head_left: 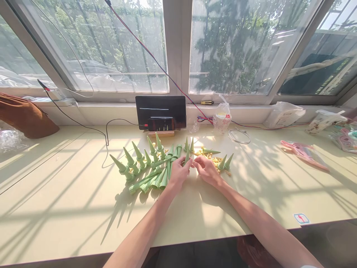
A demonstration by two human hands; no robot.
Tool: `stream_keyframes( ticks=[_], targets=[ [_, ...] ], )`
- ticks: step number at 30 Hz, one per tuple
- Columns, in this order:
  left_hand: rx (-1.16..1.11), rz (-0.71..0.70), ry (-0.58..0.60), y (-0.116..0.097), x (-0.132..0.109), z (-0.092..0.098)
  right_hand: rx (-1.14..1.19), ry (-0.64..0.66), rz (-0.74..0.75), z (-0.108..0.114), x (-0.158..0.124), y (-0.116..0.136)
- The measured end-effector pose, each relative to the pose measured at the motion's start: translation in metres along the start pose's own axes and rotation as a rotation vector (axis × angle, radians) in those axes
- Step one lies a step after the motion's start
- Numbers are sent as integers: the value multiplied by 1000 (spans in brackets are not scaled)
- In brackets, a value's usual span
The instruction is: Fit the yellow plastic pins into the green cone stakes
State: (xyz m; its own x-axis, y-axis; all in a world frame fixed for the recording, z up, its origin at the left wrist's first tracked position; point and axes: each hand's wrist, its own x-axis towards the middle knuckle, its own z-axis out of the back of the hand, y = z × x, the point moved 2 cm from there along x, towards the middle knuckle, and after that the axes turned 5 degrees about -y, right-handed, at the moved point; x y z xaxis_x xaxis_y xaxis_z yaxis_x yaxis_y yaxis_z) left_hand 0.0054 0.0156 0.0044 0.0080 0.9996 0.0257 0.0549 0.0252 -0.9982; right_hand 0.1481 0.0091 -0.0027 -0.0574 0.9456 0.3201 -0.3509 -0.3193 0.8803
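Pinching one green cone (187, 156), the left hand (178, 173) has its fingers closed around it, and the cone points up near the middle of the table (181, 223). The right hand (208, 171) is just to the right, its fingertips bunched close together; I cannot tell if they grip a small piece.

The cone could slip, I think, if the left fingers pinch its slim sides badly. Some yellow pieces (217, 160) could scatter if the right hand knocks their loose pile. On the left, the standing cones (118, 163) could tip over if the left hand bumps them or the lying cones (152, 182) roll into them.

A sticker (301, 218) at the near right edge shows a red mark in a blue frame. The cup (222, 117) on the far side has a red mark, too. Both are too small for me to read.
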Motion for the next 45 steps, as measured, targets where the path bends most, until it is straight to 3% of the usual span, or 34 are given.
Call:
stream_keyframes(
  ticks=[5, 11, 17, 22, 33, 43, 45],
  targets=[
    [-1, 7, 0, 1, 1, 0, 17, -5, 0, -2, -1, -1],
    [43, -36, -15, -2, -1, -2, 4, -126, -20, -1, -2, -8],
    [322, -224, 1, -1, -3, -3, 116, -230, 21, 3, -1, -14],
    [442, -349, 39, 5, -5, -8, 153, -230, 67, 1, -3, -15],
    [492, -390, 33, 10, -6, -10, 83, -238, 55, -1, -5, -18],
    [611, -485, -111, 1, -11, -11, -84, -444, 82, 6, -6, -14],
    [650, -466, -93, 0, -13, -11, -133, -464, 95, 7, -6, -14]
  ],
)
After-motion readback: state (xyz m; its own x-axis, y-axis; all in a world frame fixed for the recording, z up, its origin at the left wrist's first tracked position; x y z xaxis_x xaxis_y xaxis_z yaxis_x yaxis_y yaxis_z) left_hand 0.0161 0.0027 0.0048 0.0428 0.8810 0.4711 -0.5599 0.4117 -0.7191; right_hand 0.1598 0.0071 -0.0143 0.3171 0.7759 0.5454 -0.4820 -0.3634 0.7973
